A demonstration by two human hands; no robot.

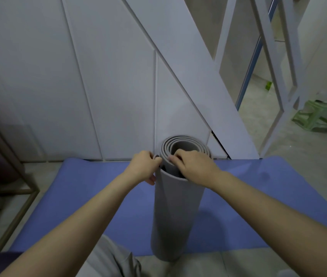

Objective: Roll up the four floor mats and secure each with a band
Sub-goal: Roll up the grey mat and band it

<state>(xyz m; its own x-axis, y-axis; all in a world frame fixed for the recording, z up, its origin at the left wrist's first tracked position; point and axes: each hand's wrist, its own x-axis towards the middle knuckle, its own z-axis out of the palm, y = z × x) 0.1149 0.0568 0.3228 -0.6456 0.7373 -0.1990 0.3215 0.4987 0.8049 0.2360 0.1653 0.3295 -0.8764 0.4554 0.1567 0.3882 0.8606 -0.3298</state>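
Standing before white panels (118, 86) (blue mat (98, 196) flat on floor (248, 262)): grey roll (175, 216).

Grey rolled mat (174, 216), upright at the near edge of a flat blue mat (98, 186) — left hand (144, 166) gripping its outer flap at the top rim, right hand (192, 166) curled over the inner coils, seemingly pinching them.

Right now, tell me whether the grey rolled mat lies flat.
No, the grey rolled mat stands on end, its top gripped by the left hand and the right hand.
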